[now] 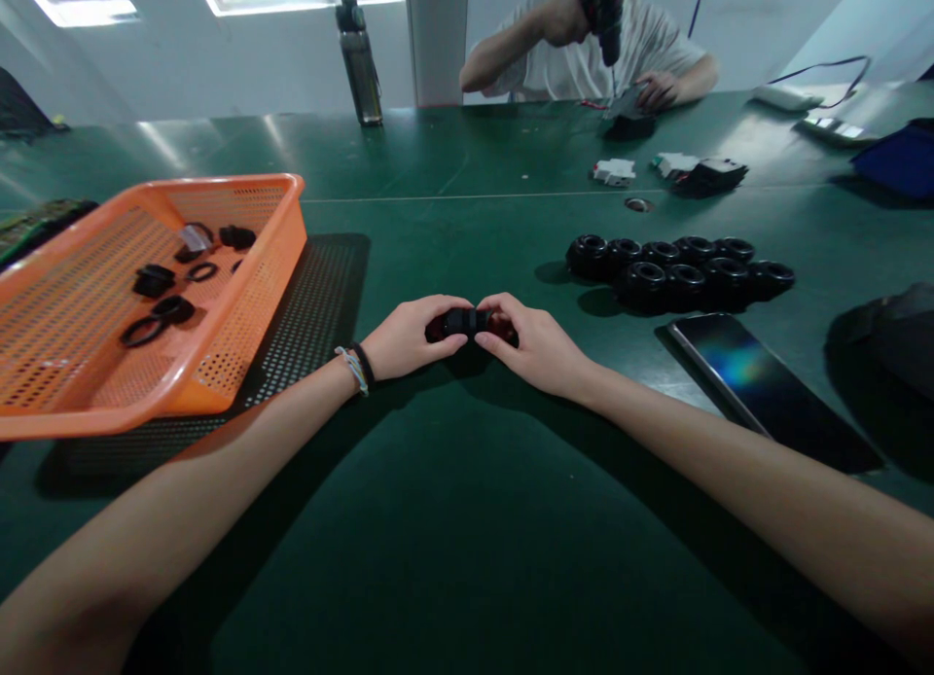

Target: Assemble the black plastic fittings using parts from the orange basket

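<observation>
Head view: the left hand (419, 337) and right hand (538, 346) are nearly closed, thumbs and fingers pinching opposite ends of a black cylindrical part (461, 322) over the middle of the green table (467, 519). At left, an orange basket (267, 301) holds loose black pieces (155, 280); at right, clustered black rings (686, 274) lie beyond a phone (777, 393).

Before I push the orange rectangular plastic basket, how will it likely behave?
The orange basket looks light for its size, since its walls are full of holes. Its broad, low shape seems unlikely to tip. The loose black round parts inside might slide.
</observation>
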`<state>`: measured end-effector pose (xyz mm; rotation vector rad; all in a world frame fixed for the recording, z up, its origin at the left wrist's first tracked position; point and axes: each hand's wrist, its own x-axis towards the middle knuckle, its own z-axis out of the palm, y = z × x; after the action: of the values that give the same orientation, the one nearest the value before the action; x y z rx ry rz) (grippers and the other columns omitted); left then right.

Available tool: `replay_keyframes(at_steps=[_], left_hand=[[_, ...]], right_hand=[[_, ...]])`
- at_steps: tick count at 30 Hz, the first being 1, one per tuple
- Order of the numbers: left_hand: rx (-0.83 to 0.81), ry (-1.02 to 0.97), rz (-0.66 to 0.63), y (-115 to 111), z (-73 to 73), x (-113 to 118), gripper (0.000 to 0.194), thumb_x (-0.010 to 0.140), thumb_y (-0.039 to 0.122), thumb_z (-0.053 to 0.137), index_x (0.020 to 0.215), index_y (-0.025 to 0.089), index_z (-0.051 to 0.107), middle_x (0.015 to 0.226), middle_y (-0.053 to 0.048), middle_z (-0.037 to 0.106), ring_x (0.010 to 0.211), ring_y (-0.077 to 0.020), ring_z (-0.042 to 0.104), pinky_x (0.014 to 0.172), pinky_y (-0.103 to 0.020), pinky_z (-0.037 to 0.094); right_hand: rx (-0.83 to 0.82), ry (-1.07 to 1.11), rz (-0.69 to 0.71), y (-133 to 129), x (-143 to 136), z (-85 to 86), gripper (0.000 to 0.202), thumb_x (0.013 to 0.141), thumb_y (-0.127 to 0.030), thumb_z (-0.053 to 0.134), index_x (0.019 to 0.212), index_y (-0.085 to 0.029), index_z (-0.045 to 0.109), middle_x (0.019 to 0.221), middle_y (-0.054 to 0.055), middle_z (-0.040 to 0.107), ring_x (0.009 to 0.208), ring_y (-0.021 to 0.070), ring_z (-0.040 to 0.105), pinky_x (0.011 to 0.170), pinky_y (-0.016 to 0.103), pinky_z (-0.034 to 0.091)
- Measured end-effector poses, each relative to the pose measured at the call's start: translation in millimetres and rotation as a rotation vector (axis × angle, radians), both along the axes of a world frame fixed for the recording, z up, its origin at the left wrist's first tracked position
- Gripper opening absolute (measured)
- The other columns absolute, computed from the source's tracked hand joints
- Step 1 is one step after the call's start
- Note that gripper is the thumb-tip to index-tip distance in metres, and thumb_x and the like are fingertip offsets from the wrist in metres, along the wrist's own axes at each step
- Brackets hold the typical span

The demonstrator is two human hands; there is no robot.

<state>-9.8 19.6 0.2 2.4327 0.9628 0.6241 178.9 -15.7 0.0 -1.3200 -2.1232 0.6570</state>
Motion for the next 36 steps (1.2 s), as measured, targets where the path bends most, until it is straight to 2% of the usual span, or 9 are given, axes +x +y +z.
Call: replay_keyframes(at_steps=[36], left_hand=[[-0.011,0.012,0.008,0.3,0.7,0.4,0.034,0.079,0.028,0.055,0.11,0.014,0.057,0.105,-0.008,0.065,0.091,-0.018,0.061,0.081,-0.031,0.048]], right_hand=[[-0.009,0.017,-0.002,1.0,0.3,-1.6,0.017,0.083,-0.024,0.051,0.099,-0.018,0.049,0.079,0.003,0.063,0.068,0.0157,0.057,0.061,0.029,0.042]])
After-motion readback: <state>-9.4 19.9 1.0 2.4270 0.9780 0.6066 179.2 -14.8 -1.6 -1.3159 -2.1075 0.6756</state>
